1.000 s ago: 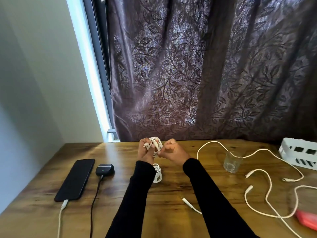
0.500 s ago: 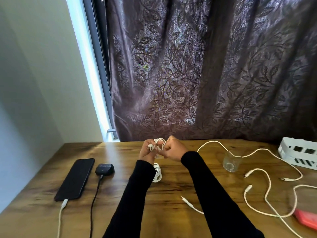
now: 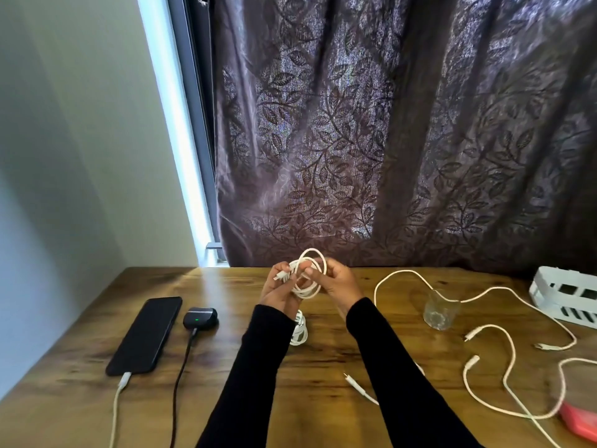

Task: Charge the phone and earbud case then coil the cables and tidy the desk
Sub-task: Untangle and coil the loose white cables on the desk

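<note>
Both hands hold a coiled white cable (image 3: 308, 273) above the middle of the wooden desk (image 3: 329, 357). My left hand (image 3: 280, 287) pinches the coil's left side, where its plugs stick out. My right hand (image 3: 337, 281) grips the right side of the loops. A second wound white cable (image 3: 298, 333) lies on the desk below my left wrist, partly hidden. The black phone (image 3: 145, 334) lies at the left with a white cable (image 3: 118, 402) plugged in. Beside it sits the dark earbud case (image 3: 200, 318), a green light lit, on a black cable (image 3: 181, 376).
Loose white cables (image 3: 504, 367) sprawl over the right half of the desk, one passing a clear glass (image 3: 441, 312). A white slotted basket (image 3: 568, 295) stands at the far right, a red object (image 3: 581, 421) at the lower right edge. A dark curtain hangs behind.
The coil has been opened out into wider loops between my hands, which have spread slightly apart. The view has tilted a little.
</note>
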